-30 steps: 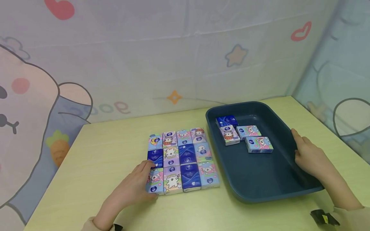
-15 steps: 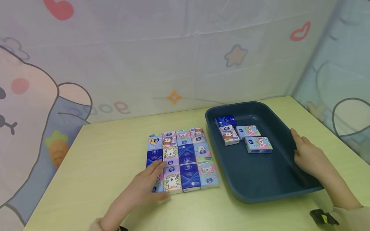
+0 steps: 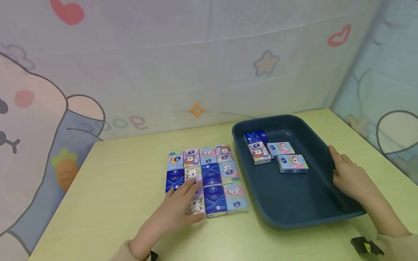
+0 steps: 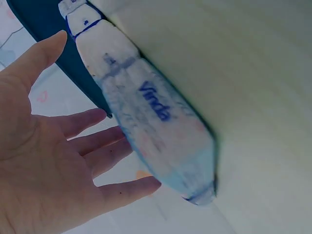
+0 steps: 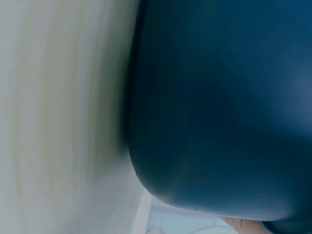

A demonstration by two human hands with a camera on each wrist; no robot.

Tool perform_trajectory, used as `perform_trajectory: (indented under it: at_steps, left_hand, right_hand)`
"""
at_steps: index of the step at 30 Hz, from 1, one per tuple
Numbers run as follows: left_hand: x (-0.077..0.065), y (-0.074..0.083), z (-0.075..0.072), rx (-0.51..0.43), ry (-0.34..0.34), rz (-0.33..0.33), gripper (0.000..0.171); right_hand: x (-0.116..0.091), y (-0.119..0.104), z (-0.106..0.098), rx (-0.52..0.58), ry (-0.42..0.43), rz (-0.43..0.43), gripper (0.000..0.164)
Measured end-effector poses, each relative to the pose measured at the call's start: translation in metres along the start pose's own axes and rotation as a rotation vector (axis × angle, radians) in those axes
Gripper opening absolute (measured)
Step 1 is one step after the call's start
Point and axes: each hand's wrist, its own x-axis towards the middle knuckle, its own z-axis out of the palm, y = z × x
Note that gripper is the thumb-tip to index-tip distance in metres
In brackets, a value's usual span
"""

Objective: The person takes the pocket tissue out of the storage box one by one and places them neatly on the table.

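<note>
Small tissue packs [image 3: 213,199], blue or printed with cartoons, lie side by side in a block of three rows on the table. My left hand [image 3: 177,208] is over the near-left packs and covers part of them. Its fingers are spread and fairly straight in the left wrist view, beside a pack's white side [image 4: 151,102] marked "Vinda", with the thumb apart from it. To the right, my right hand [image 3: 351,177] grips the right rim of a dark teal plastic tray [image 3: 284,203]. The tray's outer wall [image 5: 204,112] fills most of the right wrist view.
Inside the tray, toward its far end, lie several more packs: a blue one [image 3: 256,137], a purple one [image 3: 260,153] and light blue-pink ones [image 3: 292,163]. A pale wooden table [image 3: 114,174] carries everything. A printed cloth [image 3: 156,72] hangs behind it.
My left hand has slid right, from the left edge of the block onto the second column of packs. My right hand and the tray have stayed put.
</note>
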Motion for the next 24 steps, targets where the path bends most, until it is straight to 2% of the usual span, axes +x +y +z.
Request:
perform_trajectory:
  at_steps: [10,17,24]
  left_hand:
    - [0.019,0.028,-0.005,-0.008,-0.023,0.088,0.081]
    - [0.030,0.050,-0.006,0.015,-0.047,0.155,0.078]
    - [0.044,0.071,-0.011,0.050,-0.038,0.240,0.077]
  right_hand:
    - [0.000,-0.001,0.000,0.007,0.015,-0.013,0.069]
    - [0.000,0.000,0.001,0.001,0.030,-0.026,0.069]
    - [-0.001,0.000,0.002,-0.005,0.050,-0.037,0.068]
